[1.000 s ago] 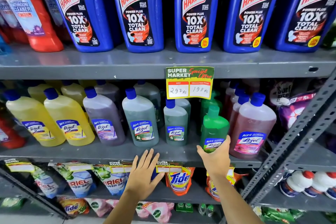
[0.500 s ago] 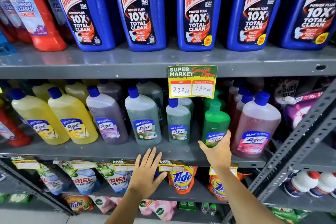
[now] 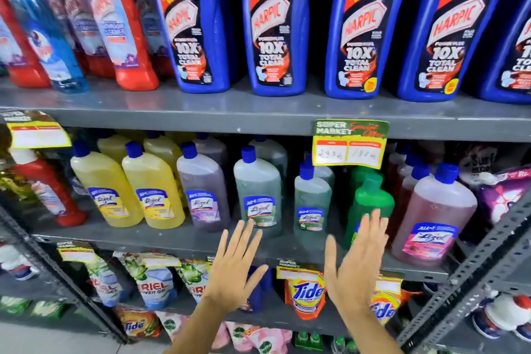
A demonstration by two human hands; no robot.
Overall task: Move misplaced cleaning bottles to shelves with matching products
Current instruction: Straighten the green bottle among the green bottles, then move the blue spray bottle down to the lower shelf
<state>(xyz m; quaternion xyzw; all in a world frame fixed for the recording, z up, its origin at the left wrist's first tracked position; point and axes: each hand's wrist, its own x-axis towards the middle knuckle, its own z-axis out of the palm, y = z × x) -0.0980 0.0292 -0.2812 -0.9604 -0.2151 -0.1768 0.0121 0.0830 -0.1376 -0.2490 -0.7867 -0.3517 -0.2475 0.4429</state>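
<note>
Both hands raised flat before middle shelf (image 3: 172, 236) of Lizol bottles.
Left hand (image 3: 234, 270) and right hand (image 3: 355, 267): fingers spread, grip released, holding nothing; green bottle (image 3: 370, 204) just behind right fingertips.

Green bottle (image 3: 370, 207) upright among Lizol.

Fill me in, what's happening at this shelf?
A person faces store shelves of cleaning bottles. Both hands are open and empty: the left hand in front of the middle shelf edge, the right hand just before a green bottle standing between grey-green and pink bottles. Nothing is gripped yet. Blue toilet cleaner bottles line the shelf above.
</note>
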